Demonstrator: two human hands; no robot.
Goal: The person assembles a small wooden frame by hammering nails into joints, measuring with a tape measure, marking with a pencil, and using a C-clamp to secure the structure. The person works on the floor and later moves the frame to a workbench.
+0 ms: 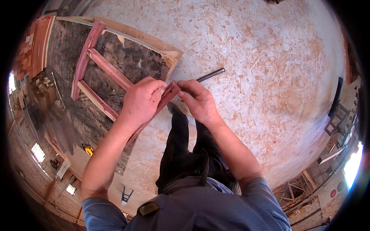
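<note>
A reddish wooden frame lies on a dark, worn tabletop (115, 57): a far-left side piece (86, 61), two crosspieces (110, 69) and a near side piece (165, 102). My left hand (143, 101) is closed in a loose fist beside the near piece's upper end, thumb against the curled forefinger. Whatever its fingers hold is too small or hidden. My right hand (199, 102) pinches at the tip of that same piece, its fingertips touching the wood. Small dark marks show on the wood between the hands. Beyond my right hand juts a dark rod (212, 74), its lower end hidden behind the hand.
Stacked reddish wood pieces (32, 48) stand at the far left. A yellow tool (89, 150) sits by the table's left side. Pale, mottled floor (262, 69) spreads to the right; timber scraps (296, 192) lie at lower right.
</note>
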